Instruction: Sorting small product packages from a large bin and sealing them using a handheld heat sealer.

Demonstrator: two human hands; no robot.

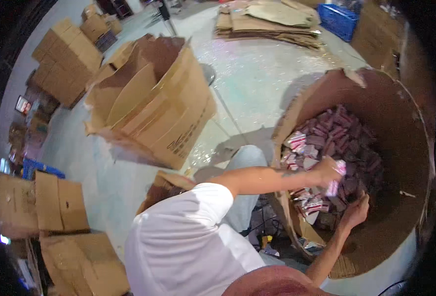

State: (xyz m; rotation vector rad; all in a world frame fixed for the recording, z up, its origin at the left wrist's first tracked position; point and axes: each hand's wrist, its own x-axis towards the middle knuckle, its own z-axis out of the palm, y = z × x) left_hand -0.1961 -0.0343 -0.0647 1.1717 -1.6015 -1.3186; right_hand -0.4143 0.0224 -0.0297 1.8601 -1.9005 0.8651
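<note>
A large round-walled cardboard box (405, 212) stands at the right, with a heap of small wrapped packs (339, 128) inside, pink, white and dark in the shade. My left hand (326, 171) reaches over the near rim, its fingers closed round a small pink-and-white pack (333, 186) above the heap. Lower and to the right, my right hand (356, 212) is at the edge of the heap with its fingers curled. Whatever lies between those fingers is too dark to make out.
Another tall open carton (178, 118) stands ahead on the left. Flattened cardboard (272, 22) is stacked at the back near a blue crate (338, 22). Stacked boxes (67, 61) and closer cartons (82, 261) line the left side. Cables (267, 222) lie by my legs.
</note>
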